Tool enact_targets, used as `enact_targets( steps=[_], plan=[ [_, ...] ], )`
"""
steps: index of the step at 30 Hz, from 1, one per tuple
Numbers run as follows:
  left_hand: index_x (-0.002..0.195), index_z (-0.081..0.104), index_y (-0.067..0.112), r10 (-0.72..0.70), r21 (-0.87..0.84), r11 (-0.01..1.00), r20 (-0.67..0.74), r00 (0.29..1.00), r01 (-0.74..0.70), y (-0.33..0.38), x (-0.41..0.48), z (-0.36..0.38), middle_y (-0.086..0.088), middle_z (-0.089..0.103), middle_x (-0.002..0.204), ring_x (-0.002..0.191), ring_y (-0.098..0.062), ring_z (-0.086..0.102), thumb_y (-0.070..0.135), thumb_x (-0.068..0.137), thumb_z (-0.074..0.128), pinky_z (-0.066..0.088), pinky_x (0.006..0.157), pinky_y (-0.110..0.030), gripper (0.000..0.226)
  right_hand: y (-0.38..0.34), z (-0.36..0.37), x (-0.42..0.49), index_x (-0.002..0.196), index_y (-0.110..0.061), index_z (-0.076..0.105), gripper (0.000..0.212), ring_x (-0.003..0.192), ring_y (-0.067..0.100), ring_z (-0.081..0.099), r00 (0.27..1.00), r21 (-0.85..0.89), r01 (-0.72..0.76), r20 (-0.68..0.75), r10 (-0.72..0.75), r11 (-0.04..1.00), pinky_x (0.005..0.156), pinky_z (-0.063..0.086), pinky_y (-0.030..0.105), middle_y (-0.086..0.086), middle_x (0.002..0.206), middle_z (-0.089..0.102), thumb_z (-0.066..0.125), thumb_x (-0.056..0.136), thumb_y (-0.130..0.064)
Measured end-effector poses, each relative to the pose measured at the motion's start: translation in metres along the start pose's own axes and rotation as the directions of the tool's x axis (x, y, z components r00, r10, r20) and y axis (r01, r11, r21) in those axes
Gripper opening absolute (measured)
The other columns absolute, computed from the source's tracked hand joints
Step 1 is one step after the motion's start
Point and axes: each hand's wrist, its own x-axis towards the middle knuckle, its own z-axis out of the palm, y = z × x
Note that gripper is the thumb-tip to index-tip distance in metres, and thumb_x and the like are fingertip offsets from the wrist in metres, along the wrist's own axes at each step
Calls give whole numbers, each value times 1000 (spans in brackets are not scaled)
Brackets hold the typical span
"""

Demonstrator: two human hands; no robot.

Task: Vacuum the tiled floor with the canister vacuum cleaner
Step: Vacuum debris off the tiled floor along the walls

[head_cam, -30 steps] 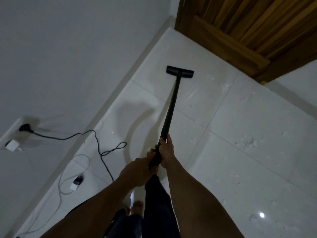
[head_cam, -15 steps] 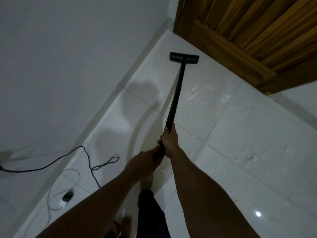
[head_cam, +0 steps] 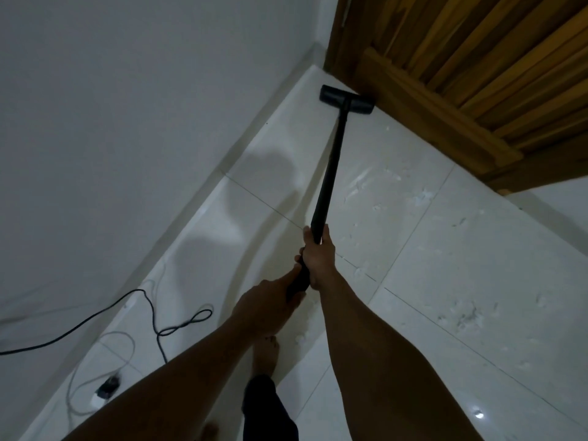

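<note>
A black vacuum wand [head_cam: 329,173] runs from my hands out to its flat floor head [head_cam: 346,99], which rests on the white tiled floor [head_cam: 429,256] in the far corner, touching the base of the wooden door. My right hand [head_cam: 318,257] grips the wand higher up. My left hand [head_cam: 270,305] holds its lower end just behind. The canister is out of view.
A wooden door [head_cam: 461,74] closes the far right. A white wall [head_cam: 127,122] runs along the left. A black power cord [head_cam: 152,316] loops on the floor at left beside a white cable and a charger [head_cam: 106,385]. Pale debris specks [head_cam: 461,316] dot the tiles. My bare foot [head_cam: 265,354] stands below my hands.
The floor head has slid forward from the middle of the tile to the door's base in the corner. Both hands and my view advanced with it, and the wall socket left the view.
</note>
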Motion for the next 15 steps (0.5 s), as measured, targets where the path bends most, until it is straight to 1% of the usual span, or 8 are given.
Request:
enact_targets(
  steps=[2, 5, 7, 10, 13, 15],
  plan=[
    [155, 15, 39, 16, 5, 1000, -39, 999, -16, -2, -8, 0, 4, 59, 65, 43, -7, 53, 48, 105, 37, 45, 43, -19, 55, 2, 4, -5, 159, -41, 28, 70, 64, 16, 55, 1000, 9, 4, -6, -4, 1000, 55, 51, 28, 9, 85, 57, 64, 101, -25],
    [155, 15, 40, 14, 36, 999, -49, 999, -12, -8, -28, 2, 4, 62, 70, 46, -7, 55, 48, 104, 37, 43, 43, -18, 55, 11, 7, -24, 157, -39, 32, 67, 56, 15, 52, 1000, 27, -22, -1, 22, 999, 49, 49, 27, 6, 74, 54, 63, 101, -18],
    [154, 15, 42, 20, 71, 997, -34, 999, -17, -13, -45, 3, 4, 64, 75, 52, -9, 60, 50, 104, 36, 48, 47, -21, 55, 20, 8, -40, 157, -39, 33, 66, 52, 14, 51, 1000, 33, -23, 9, 23, 999, 46, 48, 27, 5, 68, 52, 62, 102, -16],
    [152, 14, 44, 24, 87, 996, -29, 999, -21, -22, -71, 6, 5, 64, 75, 56, -12, 63, 50, 104, 36, 57, 53, -29, 53, 38, 12, -65, 157, -38, 33, 66, 49, 13, 50, 1000, 22, -20, 8, 19, 1000, 45, 48, 27, 5, 66, 51, 62, 102, -15],
    [151, 13, 47, 41, 80, 996, -33, 999, -38, -33, -104, 13, 5, 62, 72, 53, -12, 62, 50, 103, 34, 59, 54, -34, 52, 59, 19, -93, 159, -37, 31, 69, 50, 14, 50, 1000, 16, -18, -9, 18, 1000, 46, 48, 27, 5, 66, 51, 62, 102, -15],
    [151, 11, 48, 55, 89, 995, -45, 997, -51, -43, -129, 18, 6, 63, 72, 52, -11, 62, 51, 103, 33, 59, 53, -32, 54, 73, 23, -113, 159, -38, 30, 69, 50, 14, 50, 1000, 31, -28, -13, 28, 999, 46, 48, 28, 4, 65, 52, 62, 102, -15]
  ],
)
